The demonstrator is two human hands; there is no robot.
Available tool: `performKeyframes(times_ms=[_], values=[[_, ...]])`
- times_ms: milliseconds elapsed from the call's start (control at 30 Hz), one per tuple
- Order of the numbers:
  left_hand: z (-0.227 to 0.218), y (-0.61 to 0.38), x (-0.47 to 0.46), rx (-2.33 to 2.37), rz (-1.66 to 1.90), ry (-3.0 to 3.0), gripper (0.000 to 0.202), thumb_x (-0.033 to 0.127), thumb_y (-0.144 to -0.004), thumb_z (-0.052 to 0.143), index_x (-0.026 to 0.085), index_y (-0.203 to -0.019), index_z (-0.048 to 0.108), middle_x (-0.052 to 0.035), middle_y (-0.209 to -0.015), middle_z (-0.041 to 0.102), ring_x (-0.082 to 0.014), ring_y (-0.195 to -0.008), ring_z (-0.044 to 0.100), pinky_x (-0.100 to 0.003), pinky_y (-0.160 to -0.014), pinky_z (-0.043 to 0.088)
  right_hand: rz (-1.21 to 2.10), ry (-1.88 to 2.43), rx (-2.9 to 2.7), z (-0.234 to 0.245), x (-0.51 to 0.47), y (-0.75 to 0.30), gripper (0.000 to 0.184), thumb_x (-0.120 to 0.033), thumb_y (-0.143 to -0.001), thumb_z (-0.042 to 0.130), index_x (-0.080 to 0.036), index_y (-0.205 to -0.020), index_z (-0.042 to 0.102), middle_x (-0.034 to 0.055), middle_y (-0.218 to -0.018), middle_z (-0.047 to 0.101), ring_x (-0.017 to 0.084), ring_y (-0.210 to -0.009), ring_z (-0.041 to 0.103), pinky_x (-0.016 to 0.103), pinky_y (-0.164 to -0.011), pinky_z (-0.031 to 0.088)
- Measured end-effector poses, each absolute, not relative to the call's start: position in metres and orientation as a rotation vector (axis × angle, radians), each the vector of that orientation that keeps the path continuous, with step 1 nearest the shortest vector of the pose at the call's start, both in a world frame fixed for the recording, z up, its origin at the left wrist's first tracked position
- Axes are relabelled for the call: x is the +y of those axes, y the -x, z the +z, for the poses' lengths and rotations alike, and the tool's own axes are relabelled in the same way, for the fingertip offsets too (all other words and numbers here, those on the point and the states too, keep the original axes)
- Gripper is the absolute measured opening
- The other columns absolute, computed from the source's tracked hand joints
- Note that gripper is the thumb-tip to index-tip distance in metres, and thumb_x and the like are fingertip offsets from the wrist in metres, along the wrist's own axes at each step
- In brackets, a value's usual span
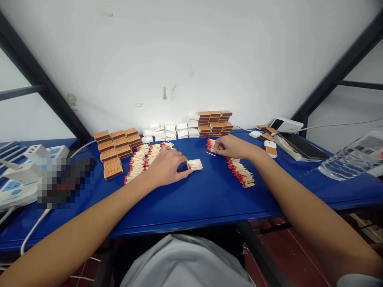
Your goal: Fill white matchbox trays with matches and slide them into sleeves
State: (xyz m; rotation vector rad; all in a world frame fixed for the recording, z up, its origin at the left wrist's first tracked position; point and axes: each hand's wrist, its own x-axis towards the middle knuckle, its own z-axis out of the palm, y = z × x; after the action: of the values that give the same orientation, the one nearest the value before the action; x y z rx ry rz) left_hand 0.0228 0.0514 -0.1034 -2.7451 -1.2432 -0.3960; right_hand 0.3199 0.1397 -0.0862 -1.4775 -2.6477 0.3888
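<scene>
My left hand (169,165) holds a small white matchbox tray (196,164) by its left end, thumb and index finger on either side. A few red-tipped matches lie inside the tray. The other left fingers arch over the near rows of matches (137,161). At the right-hand row of matches (241,172), my right hand (225,146) is closed in a pinch at some match heads; how many it grips is hidden. A single match (210,154) lies on the blue table (206,195) just beside those fingertips.
Filled-looking orange matchboxes (112,167) are stacked at left, more boxes (215,124) at back centre. White trays (170,130) line the wall. On the right are a white device (286,124), earphone case (270,144) and plastic bottle (353,155); a power strip (18,185) sits left.
</scene>
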Motion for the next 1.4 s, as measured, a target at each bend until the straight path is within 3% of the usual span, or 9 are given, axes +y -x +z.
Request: performKeyframes(times_ms=[433, 533, 700, 933, 1200, 1400], values=[[-0.106, -0.021, 0.053, -1.238, -0.427, 2.746, 0.035, 0.051, -0.102, 0.062, 0.02, -0.105, 0.08, -0.0052, -0.083, 0.071, -0.0247, -0.085, 0.063, -0.047, -0.096, 0.035, 0.343, 1.468, -2.626, -0.087, 0.131, -0.308, 0.022, -0.026, -0.09, 0.063, -0.022, -0.07, 0.054, 0.0041, -0.071, 0.066, 0.017, -0.062, 0.053, 0.031, -0.062, 0.034], [-0.105, -0.021, 0.052, -1.23, -0.442, 2.756, 0.035, 0.051, -0.102, 0.062, 0.021, -0.104, 0.08, -0.0047, -0.081, 0.07, -0.0244, -0.084, 0.063, -0.047, -0.097, 0.036, 0.331, 1.492, -2.639, -0.085, 0.129, -0.306, 0.025, -0.027, -0.094, 0.06, -0.021, -0.07, 0.055, 0.0054, -0.073, 0.067, 0.017, -0.064, 0.055, 0.032, -0.063, 0.035], [-0.104, -0.022, 0.052, -1.243, -0.436, 2.76, 0.033, 0.049, -0.102, 0.064, 0.02, -0.102, 0.079, -0.005, -0.083, 0.071, -0.0238, -0.083, 0.062, -0.046, -0.098, 0.036, 0.342, 1.485, -2.621, -0.087, 0.13, -0.306, 0.028, -0.041, -0.098, 0.064, -0.021, -0.079, 0.062, 0.0054, -0.076, 0.069, 0.019, -0.067, 0.059, 0.031, -0.063, 0.037], [-0.104, -0.023, 0.051, -1.246, -0.425, 2.751, 0.033, 0.049, -0.102, 0.063, 0.02, -0.102, 0.079, -0.0056, -0.082, 0.071, -0.0252, -0.086, 0.063, -0.048, -0.098, 0.036, 0.306, 1.479, -2.658, -0.099, 0.139, -0.305, 0.009, -0.025, -0.095, 0.065, -0.02, -0.088, 0.067, 0.0063, -0.081, 0.071, 0.02, -0.072, 0.06, 0.03, -0.065, 0.037], [-0.105, -0.022, 0.052, -1.235, -0.439, 2.75, 0.033, 0.049, -0.102, 0.063, 0.021, -0.103, 0.079, -0.0056, -0.082, 0.072, -0.0249, -0.085, 0.063, -0.046, -0.094, 0.036, 0.35, 1.102, -2.601, -0.086, 0.109, -0.284, 0.023, -0.038, -0.104, 0.057, -0.02, -0.092, 0.065, 0.0043, -0.082, 0.065, 0.019, -0.074, 0.056, 0.029, -0.068, 0.037], [-0.106, -0.022, 0.052, -1.253, -0.392, 2.739, 0.033, 0.051, -0.101, 0.066, 0.02, -0.104, 0.078, -0.0057, -0.086, 0.073, -0.0259, -0.089, 0.064, -0.047, -0.095, 0.036, 0.412, 0.985, -2.685, -0.094, 0.088, -0.26, 0.011, -0.027, -0.101, 0.059, -0.019, -0.096, 0.065, 0.0078, -0.098, 0.067, 0.019, -0.081, 0.058, 0.03, -0.07, 0.039]])
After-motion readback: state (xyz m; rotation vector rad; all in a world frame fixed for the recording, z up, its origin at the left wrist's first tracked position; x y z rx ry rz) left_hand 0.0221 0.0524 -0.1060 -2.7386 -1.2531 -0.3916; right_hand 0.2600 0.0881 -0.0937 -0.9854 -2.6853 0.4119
